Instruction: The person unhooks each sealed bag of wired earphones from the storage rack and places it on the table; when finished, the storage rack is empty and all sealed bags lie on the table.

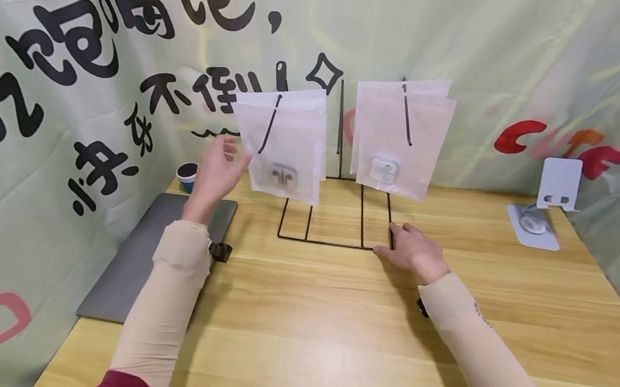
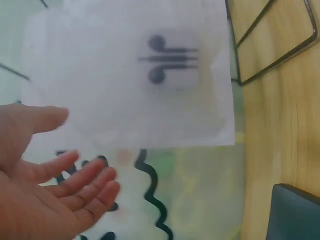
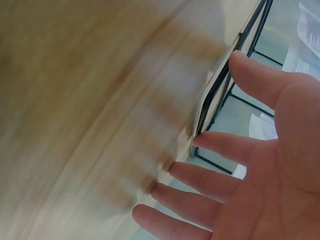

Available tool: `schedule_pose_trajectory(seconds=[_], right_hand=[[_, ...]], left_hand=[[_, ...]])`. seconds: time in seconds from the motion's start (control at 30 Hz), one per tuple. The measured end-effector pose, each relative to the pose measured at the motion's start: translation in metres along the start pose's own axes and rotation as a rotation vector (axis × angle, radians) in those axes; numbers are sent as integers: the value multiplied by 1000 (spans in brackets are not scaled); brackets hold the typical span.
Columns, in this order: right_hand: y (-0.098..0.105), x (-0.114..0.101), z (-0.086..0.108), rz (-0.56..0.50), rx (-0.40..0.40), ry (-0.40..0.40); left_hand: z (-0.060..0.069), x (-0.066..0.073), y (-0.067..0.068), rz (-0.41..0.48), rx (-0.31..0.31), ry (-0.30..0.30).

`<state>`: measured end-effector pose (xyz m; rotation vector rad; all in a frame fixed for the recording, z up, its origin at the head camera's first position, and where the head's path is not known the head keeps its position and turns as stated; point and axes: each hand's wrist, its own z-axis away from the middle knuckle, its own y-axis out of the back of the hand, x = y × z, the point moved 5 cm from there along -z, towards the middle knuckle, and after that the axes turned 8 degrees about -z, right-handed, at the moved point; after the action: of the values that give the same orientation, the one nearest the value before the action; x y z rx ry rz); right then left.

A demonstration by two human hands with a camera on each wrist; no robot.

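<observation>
A black wire rack (image 1: pixel 333 244) stands on the table, with translucent white bags hanging from its hooks on both sides. In the front left bag (image 1: pixel 298 136) I make out wired earphones (image 2: pixel 172 60) in a square case. The front right bag (image 1: pixel 427 136) holds a similar white earphone case (image 1: pixel 383 169). My left hand (image 1: pixel 221 169) is beside the left bag's outer edge, its fingers loosely spread and nothing in them. At the base's front right corner, my right hand (image 1: pixel 413 251) touches the wire with its thumb and index finger; its fingers are extended (image 3: pixel 200 185).
A grey laptop (image 1: pixel 132 263) lies closed at the left, under my left forearm. Behind it is a small blue-and-white container (image 1: pixel 186 175). A white phone stand (image 1: pixel 559 186) is at the back right. A printed cloth (image 1: pixel 496 62) hangs behind the wooden table (image 1: pixel 319 331).
</observation>
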<state>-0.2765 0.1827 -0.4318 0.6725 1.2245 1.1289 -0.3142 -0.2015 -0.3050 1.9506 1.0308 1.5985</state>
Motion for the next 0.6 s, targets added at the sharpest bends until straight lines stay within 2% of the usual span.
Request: schedule_pose_trajectory(seconds=[0.07,0.17,0.5,0.6], right_hand=[[0,0,0,6,-3,-2],[0,0,0,12,-5,-2],[0,0,-1,23,-7,1],[0,0,-1,21,-5,-5]], left_hand=[[-8,-4,2,42,28,17],[-18,-10,1,112,26,35],[-37,-26,-13,308,-95,76],[-39,-30,-16,352,-98,86]])
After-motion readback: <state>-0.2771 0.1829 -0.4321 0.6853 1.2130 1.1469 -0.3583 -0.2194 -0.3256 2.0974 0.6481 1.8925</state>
